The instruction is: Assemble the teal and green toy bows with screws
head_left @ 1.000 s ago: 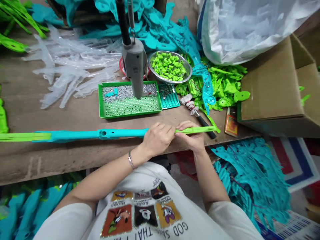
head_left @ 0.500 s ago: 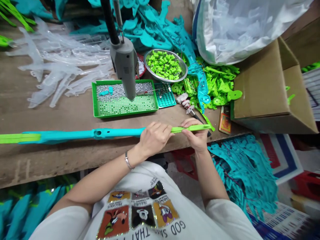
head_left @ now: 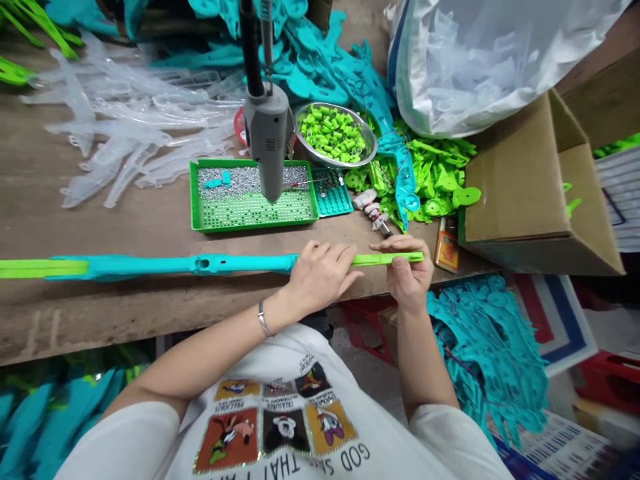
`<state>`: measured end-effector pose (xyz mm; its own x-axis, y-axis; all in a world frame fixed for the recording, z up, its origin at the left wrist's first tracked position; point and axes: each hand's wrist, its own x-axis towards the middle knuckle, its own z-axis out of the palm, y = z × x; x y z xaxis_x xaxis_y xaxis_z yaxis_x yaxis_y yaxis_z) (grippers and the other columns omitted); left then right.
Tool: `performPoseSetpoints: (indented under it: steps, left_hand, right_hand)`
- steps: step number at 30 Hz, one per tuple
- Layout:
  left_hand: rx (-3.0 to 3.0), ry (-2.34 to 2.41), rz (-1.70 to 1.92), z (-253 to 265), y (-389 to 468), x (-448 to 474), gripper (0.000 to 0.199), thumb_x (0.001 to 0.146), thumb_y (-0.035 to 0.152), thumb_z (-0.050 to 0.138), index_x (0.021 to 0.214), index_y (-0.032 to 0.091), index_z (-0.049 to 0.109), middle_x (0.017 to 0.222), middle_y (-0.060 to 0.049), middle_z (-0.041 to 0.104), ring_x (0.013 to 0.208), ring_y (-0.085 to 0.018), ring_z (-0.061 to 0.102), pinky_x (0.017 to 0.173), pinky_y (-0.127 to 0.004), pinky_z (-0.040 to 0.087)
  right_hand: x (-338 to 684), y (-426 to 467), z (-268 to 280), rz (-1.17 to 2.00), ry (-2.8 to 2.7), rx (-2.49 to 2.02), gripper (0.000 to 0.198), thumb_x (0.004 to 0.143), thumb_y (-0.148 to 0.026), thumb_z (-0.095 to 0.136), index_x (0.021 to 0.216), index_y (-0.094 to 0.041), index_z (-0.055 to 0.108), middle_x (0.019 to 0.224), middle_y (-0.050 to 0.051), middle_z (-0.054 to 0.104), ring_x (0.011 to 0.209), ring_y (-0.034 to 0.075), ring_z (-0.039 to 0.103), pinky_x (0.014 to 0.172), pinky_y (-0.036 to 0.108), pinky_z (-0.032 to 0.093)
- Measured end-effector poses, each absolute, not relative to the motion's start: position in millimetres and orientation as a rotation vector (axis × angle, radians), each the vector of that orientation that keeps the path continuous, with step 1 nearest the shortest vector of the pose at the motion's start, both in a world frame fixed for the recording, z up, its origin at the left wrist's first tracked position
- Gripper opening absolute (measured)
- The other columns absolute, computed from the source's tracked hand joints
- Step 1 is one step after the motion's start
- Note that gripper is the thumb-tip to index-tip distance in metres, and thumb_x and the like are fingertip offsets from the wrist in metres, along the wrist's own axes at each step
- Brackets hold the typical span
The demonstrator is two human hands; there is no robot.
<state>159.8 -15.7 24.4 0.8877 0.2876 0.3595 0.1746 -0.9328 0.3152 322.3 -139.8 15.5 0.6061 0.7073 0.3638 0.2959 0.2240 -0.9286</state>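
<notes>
A long, narrow teal plastic piece (head_left: 150,265) with lime-green ends lies lengthwise along the near part of the bench. My left hand (head_left: 323,275) is closed over it where the teal meets the right-hand green end (head_left: 373,259). With thumb and fingers, my right hand (head_left: 413,280) grips the tip of that green end. Above the piece stands a green tray (head_left: 195,213) of small metal screws, with a grey power screwdriver (head_left: 269,140) hanging over it. A tool with a cloth-wrapped shaft (head_left: 375,210) lies just beyond my right hand, partly hidden.
Behind the tray are a steel bowl (head_left: 371,150) of green caps, clear plastic parts (head_left: 120,137) and teal parts (head_left: 320,60). Green parts (head_left: 440,167), a cardboard box (head_left: 510,180) and a white sack (head_left: 425,113) stand right. More teal parts (head_left: 495,347) hang below the bench edge.
My right hand has shifted slightly right and its thumb now presses near the tip of the green end. A thin green strip seen beyond that tip is no longer visible. The view has shifted a little.
</notes>
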Motion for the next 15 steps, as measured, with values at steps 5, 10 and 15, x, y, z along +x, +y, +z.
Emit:
performPoseSetpoints:
  steps: [5, 10, 15]
  left_hand:
    - [2.795, 0.379, 0.508, 33, -10, 158, 0.058, 0.093, 0.041, 0.069, 0.137, 0.008, 0.052, 0.121, -0.016, 0.071, 0.104, -0.026, 0.066, 0.088, -0.039, 0.042]
    - [2.835, 0.423, 0.599, 45, 5, 109, 0.055, 0.094, 0.033, 0.066, 0.141, 0.009, 0.05, 0.125, -0.017, 0.07, 0.112, -0.029, 0.064, 0.096, -0.041, 0.045]
    - [2.921, 0.67, 0.508, 61, 46, 31, 0.072, 0.09, 0.037, 0.069, 0.153, 0.016, 0.039, 0.143, -0.017, 0.06, 0.135, -0.035, 0.052, 0.114, -0.052, 0.035]
  right_hand:
    - [328, -142, 20, 0.333, -1.084, -1.452, 0.015, 0.085, -0.035, 0.075, 0.091, -0.025, 0.066, 0.089, 0.004, 0.069, 0.088, 0.022, 0.069, 0.084, 0.043, 0.058]
    - [342, -142, 19, 0.375, -1.073, -1.4, 0.014, 0.083, -0.036, 0.077, 0.084, -0.025, 0.068, 0.079, 0.002, 0.069, 0.077, 0.021, 0.07, 0.07, 0.039, 0.058]
    - [367, -143, 27, 0.356, -1.038, -1.408, 0.011, 0.077, -0.038, 0.083, 0.079, -0.03, 0.075, 0.077, 0.004, 0.071, 0.07, 0.021, 0.07, 0.065, 0.04, 0.057]
